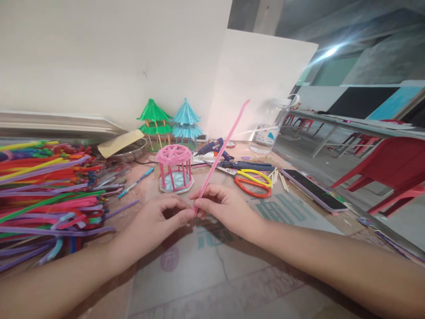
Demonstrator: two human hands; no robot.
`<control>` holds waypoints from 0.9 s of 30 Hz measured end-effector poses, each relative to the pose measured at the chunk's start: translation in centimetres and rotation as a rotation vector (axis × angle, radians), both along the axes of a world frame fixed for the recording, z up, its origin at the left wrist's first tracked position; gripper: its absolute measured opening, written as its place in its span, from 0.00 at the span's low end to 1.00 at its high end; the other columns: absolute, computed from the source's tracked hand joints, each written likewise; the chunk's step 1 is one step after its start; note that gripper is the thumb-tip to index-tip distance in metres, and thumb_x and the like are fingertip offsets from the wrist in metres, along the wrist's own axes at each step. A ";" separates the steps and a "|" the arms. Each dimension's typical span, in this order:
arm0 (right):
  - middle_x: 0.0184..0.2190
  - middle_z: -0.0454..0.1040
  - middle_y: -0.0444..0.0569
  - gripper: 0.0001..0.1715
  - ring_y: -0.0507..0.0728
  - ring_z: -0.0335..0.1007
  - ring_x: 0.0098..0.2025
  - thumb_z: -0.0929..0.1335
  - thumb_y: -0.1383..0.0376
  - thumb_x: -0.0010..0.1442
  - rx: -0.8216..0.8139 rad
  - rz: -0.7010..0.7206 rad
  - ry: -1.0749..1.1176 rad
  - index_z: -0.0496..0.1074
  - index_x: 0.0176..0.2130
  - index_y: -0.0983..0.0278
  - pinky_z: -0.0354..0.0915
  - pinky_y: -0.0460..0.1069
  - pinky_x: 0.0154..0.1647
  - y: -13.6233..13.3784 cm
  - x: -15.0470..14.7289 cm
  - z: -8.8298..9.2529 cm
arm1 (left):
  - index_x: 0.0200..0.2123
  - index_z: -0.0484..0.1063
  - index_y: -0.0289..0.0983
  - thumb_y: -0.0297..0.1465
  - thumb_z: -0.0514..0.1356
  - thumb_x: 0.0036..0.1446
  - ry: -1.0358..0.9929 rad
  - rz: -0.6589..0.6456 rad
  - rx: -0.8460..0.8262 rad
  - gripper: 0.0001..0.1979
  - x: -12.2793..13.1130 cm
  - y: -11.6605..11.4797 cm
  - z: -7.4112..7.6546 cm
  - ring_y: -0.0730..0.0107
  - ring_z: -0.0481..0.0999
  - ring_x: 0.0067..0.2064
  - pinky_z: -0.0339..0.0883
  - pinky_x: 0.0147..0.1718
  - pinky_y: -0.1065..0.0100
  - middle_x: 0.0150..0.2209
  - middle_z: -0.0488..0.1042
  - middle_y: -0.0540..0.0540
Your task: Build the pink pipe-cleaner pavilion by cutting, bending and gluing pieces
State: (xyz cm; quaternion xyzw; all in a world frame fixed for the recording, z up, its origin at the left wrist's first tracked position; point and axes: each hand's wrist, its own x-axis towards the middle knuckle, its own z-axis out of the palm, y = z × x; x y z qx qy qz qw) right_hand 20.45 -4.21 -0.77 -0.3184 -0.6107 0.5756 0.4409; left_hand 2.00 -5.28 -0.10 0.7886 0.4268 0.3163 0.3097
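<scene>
A pink pipe cleaner (223, 150) slants up and to the right from between my two hands. My right hand (221, 206) pinches it near its lower end. Close against that end, my left hand (169, 212) has thumb and fingers closed on the tip of the same pipe cleaner. Just beyond my hands stands a small round pavilion frame (174, 155) with pink posts, a pink spoked top and a pale blue base. Behind it are two tiered pagoda models, one green (153, 117) and one light blue (186, 119).
Bundles of coloured pipe cleaners (49, 190) fill the left side. Scissors (254, 179) with yellow and orange handles, a blue glue gun (215, 148), a phone (314, 190) and a clear plastic jug (265, 133) lie or stand to the right. A blue pen (136, 181) lies left of the pavilion.
</scene>
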 end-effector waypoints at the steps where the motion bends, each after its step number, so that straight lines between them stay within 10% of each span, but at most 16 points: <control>1: 0.24 0.73 0.39 0.06 0.48 0.69 0.25 0.70 0.67 0.52 0.001 0.006 -0.005 0.72 0.34 0.64 0.69 0.46 0.31 0.0 0.0 -0.1 | 0.30 0.79 0.41 0.40 0.58 0.57 0.011 -0.007 0.008 0.12 0.0 0.0 0.0 0.66 0.76 0.34 0.68 0.35 0.68 0.31 0.79 0.49; 27: 0.21 0.73 0.41 0.14 0.50 0.71 0.24 0.71 0.56 0.54 0.065 -0.069 0.050 0.69 0.29 0.63 0.71 0.47 0.29 0.0 -0.1 0.3 | 0.26 0.78 0.40 0.37 0.54 0.59 0.095 -0.076 0.058 0.15 0.1 0.0 0.3 0.64 0.74 0.36 0.66 0.39 0.66 0.31 0.78 0.48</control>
